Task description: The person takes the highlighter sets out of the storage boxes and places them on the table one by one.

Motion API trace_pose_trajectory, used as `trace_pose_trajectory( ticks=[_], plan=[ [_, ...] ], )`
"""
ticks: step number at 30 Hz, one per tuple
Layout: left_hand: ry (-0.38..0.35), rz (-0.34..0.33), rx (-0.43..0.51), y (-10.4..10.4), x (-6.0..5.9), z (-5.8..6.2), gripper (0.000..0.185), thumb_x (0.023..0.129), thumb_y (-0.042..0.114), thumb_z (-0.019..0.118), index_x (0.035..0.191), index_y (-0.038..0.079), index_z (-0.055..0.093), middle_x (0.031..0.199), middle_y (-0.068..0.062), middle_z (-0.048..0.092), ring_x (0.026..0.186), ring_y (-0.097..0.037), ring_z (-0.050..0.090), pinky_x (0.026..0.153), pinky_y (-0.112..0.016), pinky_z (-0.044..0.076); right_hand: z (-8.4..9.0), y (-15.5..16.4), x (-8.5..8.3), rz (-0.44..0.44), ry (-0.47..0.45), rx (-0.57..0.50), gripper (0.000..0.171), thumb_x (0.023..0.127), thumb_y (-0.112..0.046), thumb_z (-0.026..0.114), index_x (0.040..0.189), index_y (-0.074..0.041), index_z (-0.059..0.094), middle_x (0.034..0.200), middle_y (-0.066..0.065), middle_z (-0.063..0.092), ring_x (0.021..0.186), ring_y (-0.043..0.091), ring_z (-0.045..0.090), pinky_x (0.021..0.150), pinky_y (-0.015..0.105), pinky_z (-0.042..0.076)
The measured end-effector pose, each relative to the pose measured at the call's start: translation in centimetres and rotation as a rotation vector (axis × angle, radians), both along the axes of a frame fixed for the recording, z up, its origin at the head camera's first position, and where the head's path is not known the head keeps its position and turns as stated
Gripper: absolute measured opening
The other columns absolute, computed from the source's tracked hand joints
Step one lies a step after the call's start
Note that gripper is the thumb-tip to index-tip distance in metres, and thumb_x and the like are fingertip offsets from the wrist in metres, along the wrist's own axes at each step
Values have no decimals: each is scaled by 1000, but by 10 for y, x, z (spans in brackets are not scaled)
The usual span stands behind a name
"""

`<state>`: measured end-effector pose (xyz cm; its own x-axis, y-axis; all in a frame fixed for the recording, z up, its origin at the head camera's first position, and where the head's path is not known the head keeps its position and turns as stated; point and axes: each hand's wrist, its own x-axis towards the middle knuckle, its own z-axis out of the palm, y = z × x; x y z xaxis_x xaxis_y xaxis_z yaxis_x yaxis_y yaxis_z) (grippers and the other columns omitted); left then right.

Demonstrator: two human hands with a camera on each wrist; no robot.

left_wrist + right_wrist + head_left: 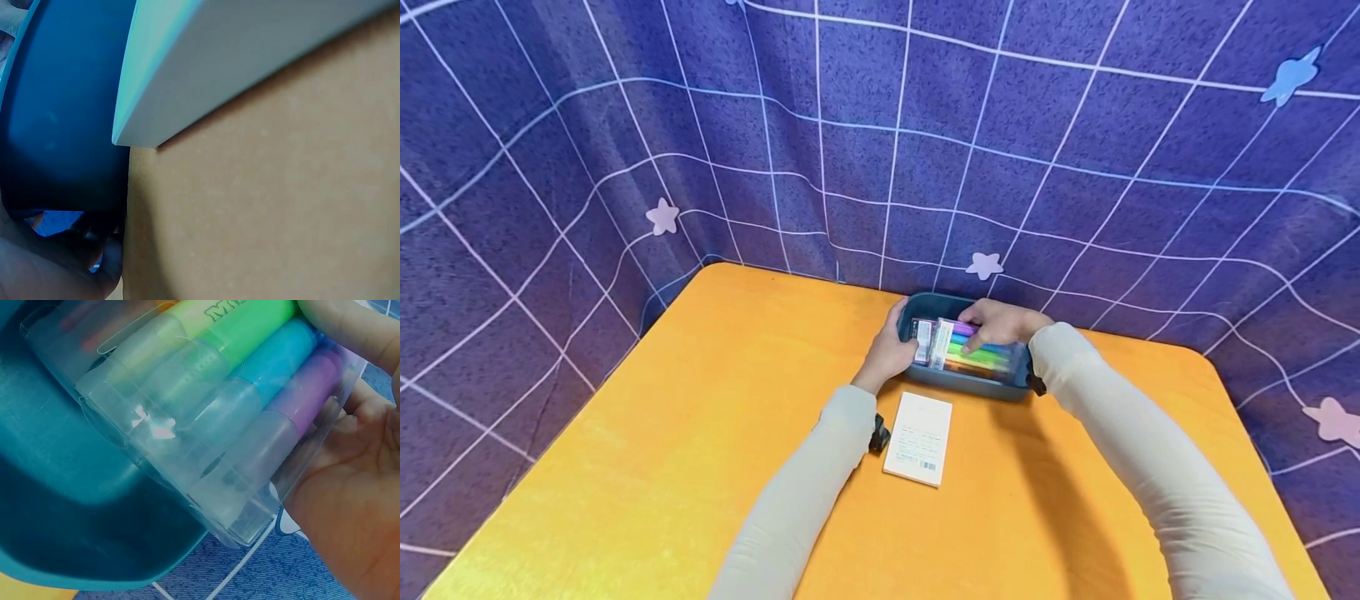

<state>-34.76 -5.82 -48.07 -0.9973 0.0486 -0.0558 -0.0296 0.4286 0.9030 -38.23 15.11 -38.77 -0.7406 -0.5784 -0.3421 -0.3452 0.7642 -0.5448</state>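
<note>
A dark teal plastic bin [958,382] stands near the table's far edge. My left hand [889,354] grips its left end, thumb over the rim and fingers along the outer wall. With my right hand [996,323] I hold a clear pack of highlighters [250,369], thumb on its front face and fingers behind. Purple, blue, green, yellow and orange ones show through the plastic. The pack lies tilted over the bin's inside in the right wrist view. A small box with a white label [922,340] sits in the bin between the pack and my left hand.
A white flat box [919,439] with printed text and a barcode lies on the orange table [760,400] just in front of the bin. Behind the table hangs a blue grid-patterned curtain [850,150] with stars.
</note>
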Motion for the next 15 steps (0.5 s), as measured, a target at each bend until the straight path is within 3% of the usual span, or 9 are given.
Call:
trace_pose_trajectory(
  ticks=[4,7,9,11,13,15],
  plan=[
    [-1,-1,-3,0,0,1,79,98,13,53,158,47,14,161,-11,39,69,-25,54,55,-29,38,3,0,3,-12,2,8,44,87,-11,75,127,3,63,128,17,65,122,30,57,110,47,46],
    [7,-1,-6,0,1,2,78,98,13,53,159,44,15,163,-11,37,87,-32,64,60,-34,42,5,-1,4,-10,-2,9,49,88,-11,74,133,4,60,135,20,63,126,31,56,112,49,44],
    [12,2,-9,0,2,3,77,98,13,53,160,41,16,163,-11,36,102,-35,64,67,-38,46,7,-2,4,-5,4,6,44,88,-10,74,128,3,63,126,17,66,117,25,59,108,45,46],
    [17,2,-7,0,2,3,77,98,13,53,160,40,16,164,-11,36,111,-36,62,71,-39,47,8,-3,5,0,9,-6,31,88,-8,74,116,2,66,107,12,67,101,20,58,97,38,49],
    [20,1,-3,0,3,3,77,98,13,53,160,39,17,164,-11,36,112,-36,62,71,-39,47,9,-4,5,-3,10,-20,17,87,-7,74,100,1,65,88,5,58,87,16,52,86,32,46],
    [22,0,2,-1,2,2,77,98,13,53,160,38,17,164,-11,35,112,-35,61,69,-37,45,10,-5,4,-5,12,-29,14,87,-6,74,89,-2,61,80,0,46,81,15,46,79,31,42]
  ],
)
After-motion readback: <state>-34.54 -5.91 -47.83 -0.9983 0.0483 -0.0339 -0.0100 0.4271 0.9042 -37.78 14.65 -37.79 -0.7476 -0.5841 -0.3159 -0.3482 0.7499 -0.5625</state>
